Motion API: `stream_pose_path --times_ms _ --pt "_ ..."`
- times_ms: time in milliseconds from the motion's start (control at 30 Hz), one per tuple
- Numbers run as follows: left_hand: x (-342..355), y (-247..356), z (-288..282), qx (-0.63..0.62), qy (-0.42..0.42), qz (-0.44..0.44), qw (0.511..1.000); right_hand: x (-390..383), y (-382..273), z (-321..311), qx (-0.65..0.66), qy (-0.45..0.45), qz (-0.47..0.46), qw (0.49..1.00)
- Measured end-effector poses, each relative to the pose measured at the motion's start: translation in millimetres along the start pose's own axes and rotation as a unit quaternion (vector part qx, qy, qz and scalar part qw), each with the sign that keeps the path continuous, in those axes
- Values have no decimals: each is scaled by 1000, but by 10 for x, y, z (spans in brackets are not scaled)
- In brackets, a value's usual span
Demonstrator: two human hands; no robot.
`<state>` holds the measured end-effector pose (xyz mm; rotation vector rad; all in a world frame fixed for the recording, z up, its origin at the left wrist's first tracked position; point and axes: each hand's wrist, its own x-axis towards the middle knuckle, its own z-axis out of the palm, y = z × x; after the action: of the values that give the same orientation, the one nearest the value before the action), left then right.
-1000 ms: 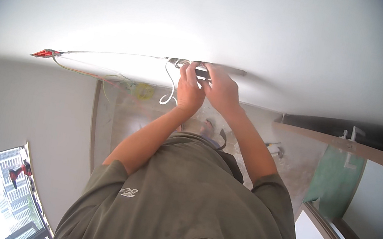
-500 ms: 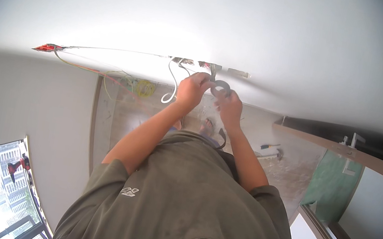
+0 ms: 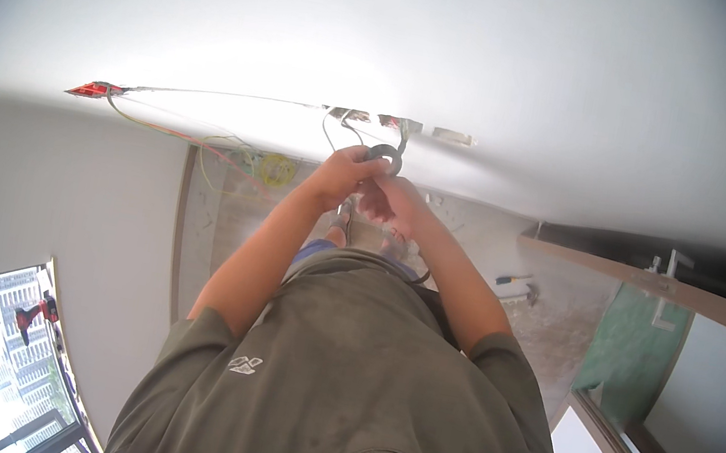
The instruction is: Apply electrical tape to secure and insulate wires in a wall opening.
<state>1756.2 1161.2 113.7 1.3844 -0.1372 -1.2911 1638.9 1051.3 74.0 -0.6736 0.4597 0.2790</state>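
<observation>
A roll of black tape (image 3: 385, 153) stands in front of the wall, just below an opening with cables. My left hand (image 3: 340, 177) is closed on the roll's near edge, thumb and fingers pressed together there. Close against it on the right, my right hand (image 3: 393, 205) is turned inward with curled, slightly blurred fingers; what they hold, if anything, is hidden. A dark cable (image 3: 402, 141) hangs from the wall opening down to the roll. Left of it, a thin pale cable (image 3: 325, 129) loops out of the wall and passes behind my left hand.
A red wall box (image 3: 96, 90) at the left trails coloured wires toward a yellow wire coil (image 3: 277, 171). A screwdriver-like tool (image 3: 514, 279) and a hammer-like tool (image 3: 521, 296) lie on the floor. A red drill (image 3: 36, 318) rests by the window. A door (image 3: 651, 282) stands at the right.
The tape roll has shifted left and slightly up. My right hand has moved left and down, from the roll's right side to beneath my left hand; my left hand has lowered slightly.
</observation>
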Motion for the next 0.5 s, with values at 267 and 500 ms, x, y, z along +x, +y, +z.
stream_pose_path --times_ms 267,500 --pt "-36 273 111 92 38 124 987 -449 -538 213 -525 262 -436 683" --pt "190 56 266 -210 94 -5 973 -374 -645 66 -645 282 -448 550"
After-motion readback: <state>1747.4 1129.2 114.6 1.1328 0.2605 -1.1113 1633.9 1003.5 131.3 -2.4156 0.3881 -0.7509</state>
